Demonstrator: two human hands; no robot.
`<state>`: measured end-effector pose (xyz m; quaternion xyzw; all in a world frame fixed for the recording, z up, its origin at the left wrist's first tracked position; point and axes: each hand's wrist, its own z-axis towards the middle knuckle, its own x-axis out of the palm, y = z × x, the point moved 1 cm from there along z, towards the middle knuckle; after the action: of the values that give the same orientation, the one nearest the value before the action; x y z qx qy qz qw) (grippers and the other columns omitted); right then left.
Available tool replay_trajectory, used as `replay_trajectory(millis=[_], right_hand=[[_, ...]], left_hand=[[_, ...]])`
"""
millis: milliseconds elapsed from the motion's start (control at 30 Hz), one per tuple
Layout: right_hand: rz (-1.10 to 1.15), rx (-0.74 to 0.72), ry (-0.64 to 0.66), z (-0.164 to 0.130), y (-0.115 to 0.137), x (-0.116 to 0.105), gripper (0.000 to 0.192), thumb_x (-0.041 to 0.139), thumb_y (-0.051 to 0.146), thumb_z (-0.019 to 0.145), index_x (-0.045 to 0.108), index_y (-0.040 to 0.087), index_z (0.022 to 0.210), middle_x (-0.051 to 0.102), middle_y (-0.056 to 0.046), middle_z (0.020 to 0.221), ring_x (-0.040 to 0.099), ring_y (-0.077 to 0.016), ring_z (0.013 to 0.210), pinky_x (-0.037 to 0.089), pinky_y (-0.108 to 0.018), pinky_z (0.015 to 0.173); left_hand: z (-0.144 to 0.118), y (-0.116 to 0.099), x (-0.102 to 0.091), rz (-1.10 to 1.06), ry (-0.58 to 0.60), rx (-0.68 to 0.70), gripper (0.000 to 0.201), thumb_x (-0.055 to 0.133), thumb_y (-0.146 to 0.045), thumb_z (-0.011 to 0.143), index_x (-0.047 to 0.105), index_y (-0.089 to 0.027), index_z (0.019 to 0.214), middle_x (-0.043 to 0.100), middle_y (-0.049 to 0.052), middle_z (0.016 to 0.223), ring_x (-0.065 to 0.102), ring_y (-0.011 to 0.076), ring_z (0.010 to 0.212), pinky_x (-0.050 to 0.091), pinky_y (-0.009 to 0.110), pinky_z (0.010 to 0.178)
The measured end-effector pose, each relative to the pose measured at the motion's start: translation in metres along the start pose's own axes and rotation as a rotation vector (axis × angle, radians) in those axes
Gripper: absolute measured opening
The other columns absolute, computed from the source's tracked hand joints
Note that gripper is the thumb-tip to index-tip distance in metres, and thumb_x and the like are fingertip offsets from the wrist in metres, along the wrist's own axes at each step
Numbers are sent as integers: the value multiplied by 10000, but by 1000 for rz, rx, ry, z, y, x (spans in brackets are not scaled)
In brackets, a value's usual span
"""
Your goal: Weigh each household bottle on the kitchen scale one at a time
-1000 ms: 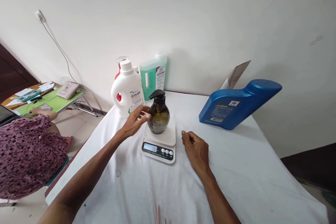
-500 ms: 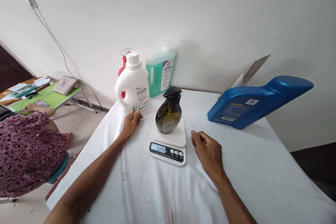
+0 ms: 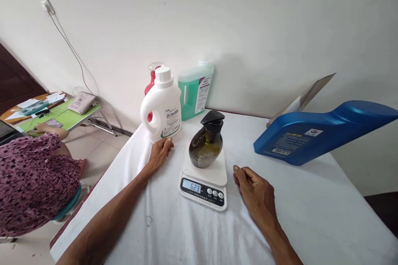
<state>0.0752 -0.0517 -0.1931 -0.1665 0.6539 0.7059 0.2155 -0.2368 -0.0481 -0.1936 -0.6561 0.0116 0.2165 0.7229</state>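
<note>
A dark brown pump bottle [image 3: 205, 149] stands upright on the white plate of a digital kitchen scale [image 3: 202, 192], whose display reads 623. Left of the scale, my left hand [image 3: 160, 152] rests on the cloth with its fingers curled in and nothing in them. It lies just in front of a white detergent jug [image 3: 166, 107]. On the other side, my right hand [image 3: 255, 184] rests loosely closed on the table, thumb toward the scale, touching neither scale nor bottle. Nothing shows in its fingers.
Behind the jug are a red bottle [image 3: 151, 85] and a green liquid container [image 3: 195, 91]. A blue oil jug [image 3: 307, 130] stands at the right, with a cardboard piece [image 3: 306, 95] behind it. The white cloth [image 3: 183, 240] covers the table. A person [image 3: 40, 178] sits at a green table [image 3: 73, 118].
The display went from 624 to 623. My view has shifted slightly, so everything sits lower and mostly further right. Both hands stay resting in place.
</note>
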Motion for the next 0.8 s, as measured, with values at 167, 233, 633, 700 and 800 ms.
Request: replay_trajectory(millis=[167, 233, 633, 700, 800], right_hand=[[-9, -13, 1, -1, 1, -1, 559, 517, 702, 931, 504, 248, 606, 495, 24, 508, 436, -143, 487, 352, -286, 520], [-10, -7, 3, 0, 0, 0, 560, 511, 706, 926, 501, 248, 603, 504, 19, 513, 434, -144, 491, 346, -289, 525], [-7, 19, 0, 2, -3, 1, 554, 494, 701, 920, 469, 249, 600, 481, 25, 518, 410, -140, 501, 325, -291, 532], [-2, 12, 1, 2, -4, 1, 554, 489, 703, 920, 461, 250, 604, 473, 26, 523, 413, -141, 507, 325, -290, 534], [12, -4, 1, 3, -8, 3, 553, 476, 705, 923, 445, 252, 607, 459, 29, 524, 421, -145, 514, 333, -289, 541]], left_hand=[[-1, -2, 1, 31, 9, 18, 588, 466, -694, 1000, 635, -176, 781, 523, -10, 641, 493, 138, 574, 388, 280, 593], [-1, -2, 1, 43, 6, 23, 570, 481, -678, 995, 633, -175, 774, 521, -11, 638, 489, 136, 570, 384, 280, 595], [-1, -2, 1, 102, -2, 14, 513, 544, -641, 959, 605, -181, 740, 507, -19, 613, 469, 140, 578, 353, 285, 599], [-3, -5, 1, 82, -2, 2, 523, 546, -656, 957, 606, -180, 747, 495, -20, 615, 462, 139, 577, 354, 286, 593], [-9, -19, 1, -27, -32, 0, 549, 507, -696, 975, 633, -176, 850, 536, -2, 699, 502, 149, 605, 397, 294, 595]])
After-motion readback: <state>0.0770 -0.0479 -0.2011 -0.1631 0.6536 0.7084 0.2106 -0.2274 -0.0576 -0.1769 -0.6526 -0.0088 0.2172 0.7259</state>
